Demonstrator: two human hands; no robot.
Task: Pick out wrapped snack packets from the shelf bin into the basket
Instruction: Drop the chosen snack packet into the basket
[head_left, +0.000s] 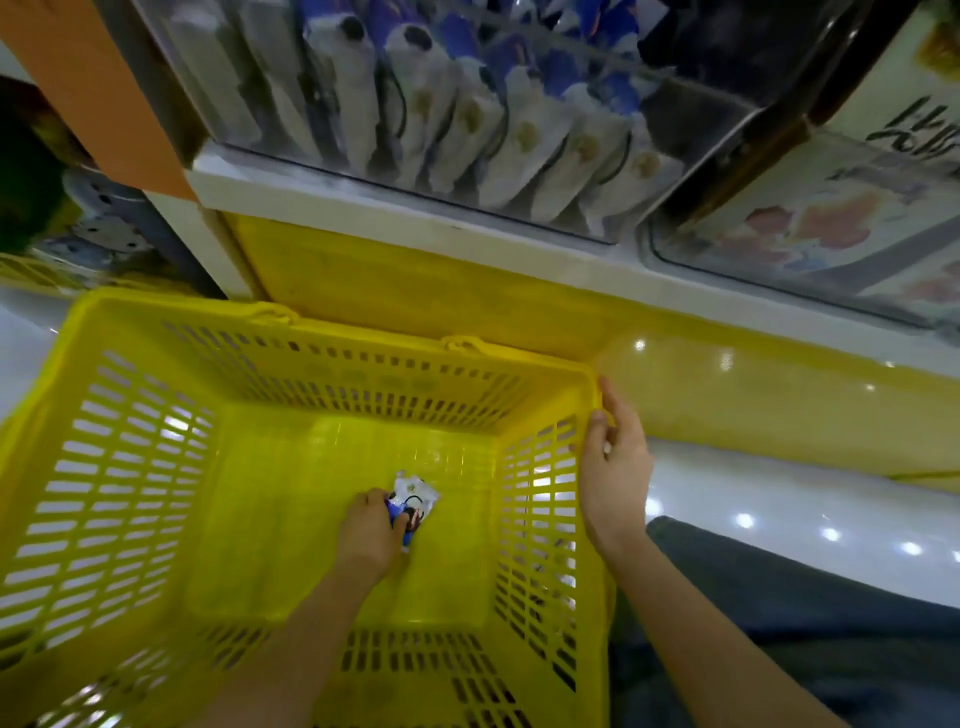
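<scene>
Shop, snack aisle. Yellow slotted shopping basket (519, 358) over glossy floor (779, 509). White shelf (415, 223) carries clear bin (696, 145) packed with rows of identical wrapped snack packets (524, 145). More printed packs (810, 218) in next bin.

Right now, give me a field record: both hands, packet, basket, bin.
left hand: low inside the basket, fingers curled round one snack packet
right hand: grips the basket's right rim
basket: yellow, slotted walls; only that one packet visible inside
shelf bin: clear-fronted, above and behind the basket
bin packets: white-and-blue row, standing tilted
task state: packet near the basket floor, not yet released
</scene>
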